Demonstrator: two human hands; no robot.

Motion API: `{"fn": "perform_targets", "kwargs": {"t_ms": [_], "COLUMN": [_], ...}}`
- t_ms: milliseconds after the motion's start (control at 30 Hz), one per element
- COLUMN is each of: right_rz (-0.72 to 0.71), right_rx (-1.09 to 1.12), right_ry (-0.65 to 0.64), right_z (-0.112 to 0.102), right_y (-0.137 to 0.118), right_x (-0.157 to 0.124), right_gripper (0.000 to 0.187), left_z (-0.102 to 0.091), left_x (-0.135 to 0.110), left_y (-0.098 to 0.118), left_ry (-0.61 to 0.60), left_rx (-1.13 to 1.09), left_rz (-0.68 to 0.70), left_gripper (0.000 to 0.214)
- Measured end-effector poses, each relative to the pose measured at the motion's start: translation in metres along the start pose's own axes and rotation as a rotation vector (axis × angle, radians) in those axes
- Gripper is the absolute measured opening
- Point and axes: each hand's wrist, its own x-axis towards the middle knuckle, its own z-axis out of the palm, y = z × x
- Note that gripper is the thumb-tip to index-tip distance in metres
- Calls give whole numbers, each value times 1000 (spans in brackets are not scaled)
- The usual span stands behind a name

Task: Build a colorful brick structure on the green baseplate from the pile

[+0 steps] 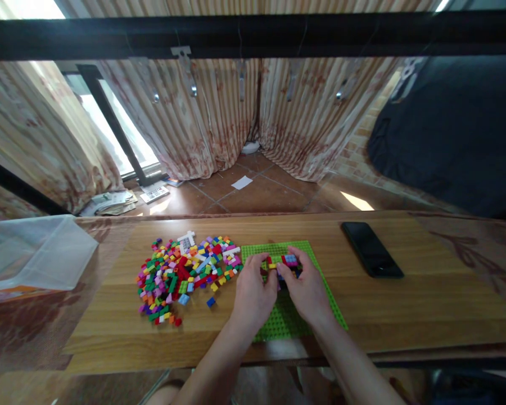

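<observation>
While the left hand and right hand pinched the toy-brick assembly over the far half of the green studded baseplate, steady, even pressure seemed best; loose bricks lay left.

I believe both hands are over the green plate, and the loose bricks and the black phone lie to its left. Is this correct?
Not entirely: in the head view, the black phone lies to the right of the green plate. The left hand and right hand are over it, and the loose bricks lie to its left.
</observation>
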Motion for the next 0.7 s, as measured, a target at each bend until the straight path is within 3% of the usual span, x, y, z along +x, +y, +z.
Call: {"fn": "perform_targets", "kwargs": {"t_ms": [267, 367, 467, 600, 700], "right_rz": [56, 162, 181, 113, 17], "right_rx": [182, 352, 426, 452, 381], "right_ry": [-14, 131, 307, 373, 379], "right_z": [-6, -17, -28, -31, -27], "right_y": [4, 5, 5, -5, -21], "right_x": [2, 6, 11, 12, 0], "right_gripper": [51, 50, 46, 42, 38], "left_z": [-4, -10, -21, -43, -64], "left_x": [-1, -1, 3, 13, 19], "left_y": [-1, -4, -7, -10, -12], "left_ry": [41, 58, 89, 158, 283], "left_rx": [-1, 3, -9, -85, -180], "left_rz": [49, 54, 9, -65, -77], "left_gripper": [26, 27, 29, 27, 24]}}
